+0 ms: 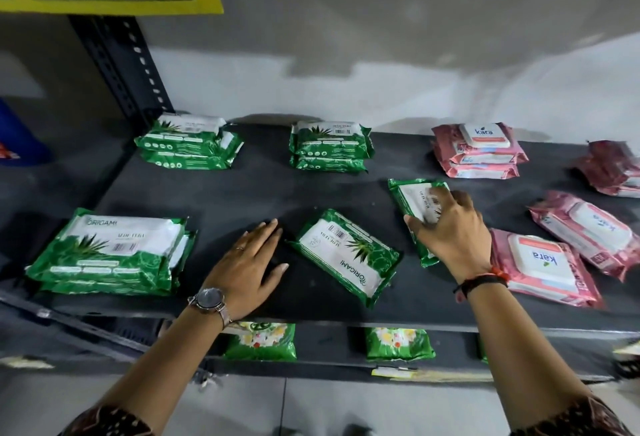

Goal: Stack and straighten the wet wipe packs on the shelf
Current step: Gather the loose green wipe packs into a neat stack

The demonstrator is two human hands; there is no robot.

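Green Origami wet wipe packs and pink Kara packs lie on a dark shelf (pixel 214 200). My right hand (pixel 450 227) rests on a skewed green pack (pixel 412 196) at centre right, fingers curled over it. A second loose green pack (pixel 346 255) lies at an angle in the middle. My left hand (pixel 249 259) lies flat and open on the shelf just left of that pack, holding nothing. Green stacks sit at front left (pixel 107 252), back left (pixel 188 142) and back centre (pixel 330 144). A pink stack (pixel 479 151) stands at back right.
Two loose pink packs (pixel 540 265) (pixel 588 231) lie skewed at front right, and darker pink packs (pixel 613 168) sit at the far right. A black perforated upright (pixel 121 61) rises at back left. Green packets (pixel 259 342) sit on the shelf below.
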